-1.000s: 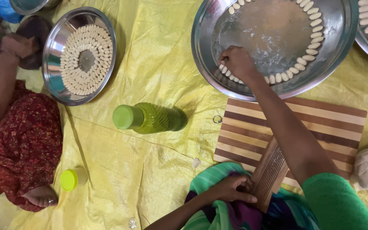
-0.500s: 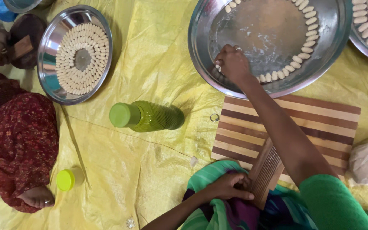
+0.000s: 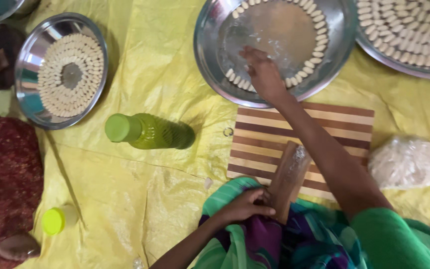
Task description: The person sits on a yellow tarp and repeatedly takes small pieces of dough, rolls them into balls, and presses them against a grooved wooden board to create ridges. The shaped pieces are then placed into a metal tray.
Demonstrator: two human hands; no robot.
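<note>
Two hands busy: right hand [image 3: 262, 72] over steel tray [image 3: 210, 55], fingers loosely curled, near-together, at row of pale dough pieces [image 3: 240, 82] along rim — placing step, apparently. Left hand [image 3: 245, 206] clamped on ridged wooden paddle [image 3: 287, 179] over striped board [image 3: 324, 129]. Next likely calls for neat seating beside last piece.

The right hand [image 3: 264, 74] reaches into a steel tray [image 3: 210, 60] ringed with dough pieces [image 3: 310, 55]; the left hand [image 3: 245, 206] grips a wooden roller [image 3: 287, 177] on a striped board [image 3: 324, 127].
</note>
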